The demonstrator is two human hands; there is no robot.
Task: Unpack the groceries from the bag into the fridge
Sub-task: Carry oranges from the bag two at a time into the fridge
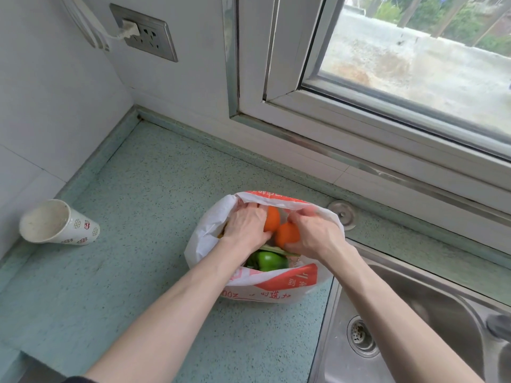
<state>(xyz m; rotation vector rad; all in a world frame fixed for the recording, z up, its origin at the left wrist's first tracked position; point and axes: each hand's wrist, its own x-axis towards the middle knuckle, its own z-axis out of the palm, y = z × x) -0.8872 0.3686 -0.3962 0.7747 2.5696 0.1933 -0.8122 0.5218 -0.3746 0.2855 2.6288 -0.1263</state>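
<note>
Speckled pale-green stone desk [154,205] w/ steel sink [414,313] at right, under a white-framed window [387,87]. White-and-red plastic grocery bag [210,236] stood on the desk beside the sink, mouth spread so both hands could reach in. Left hand [246,225] lay curled over one round orange fruit [272,222]; right hand [312,236] wrapped around a second orange fruit [286,234], i.e. each grip closed on a fruit, prob. to lift both out at once. Glossy green pepper [266,261] sat lower in the bag. Patterned white paper cup [58,222] lay tipped, well apart at left. Fridge not in view.
</note>
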